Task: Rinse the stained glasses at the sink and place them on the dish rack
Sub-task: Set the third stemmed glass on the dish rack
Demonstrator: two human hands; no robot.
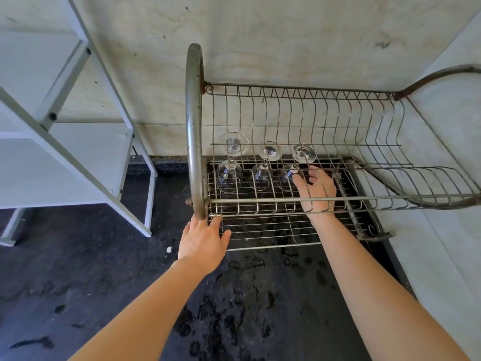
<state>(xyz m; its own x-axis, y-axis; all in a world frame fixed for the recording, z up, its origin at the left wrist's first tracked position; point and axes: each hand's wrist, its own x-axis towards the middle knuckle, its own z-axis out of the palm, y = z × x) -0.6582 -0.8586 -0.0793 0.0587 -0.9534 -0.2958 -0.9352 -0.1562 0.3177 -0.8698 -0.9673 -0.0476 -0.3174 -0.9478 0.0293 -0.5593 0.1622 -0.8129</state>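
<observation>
At the centre of the frame, three upturned wine glasses (pixel 230 175) stand in the dish rack (pixel 194 126), the right hand (pixel 317 190) loosely spread beside the rightmost glass (pixel 285 177), the left hand (pixel 201 242) resting straight-fingered on the rack's front-left corner.

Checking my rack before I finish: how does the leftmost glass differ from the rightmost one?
The leftmost glass has a sticker on its foot; the rightmost glass has a bare foot. The leftmost glass stands clear of both hands; the right hand is at the rightmost glass's bowl. Both are clear stemmed glasses, upside down on the lower tier of the dish rack.
</observation>
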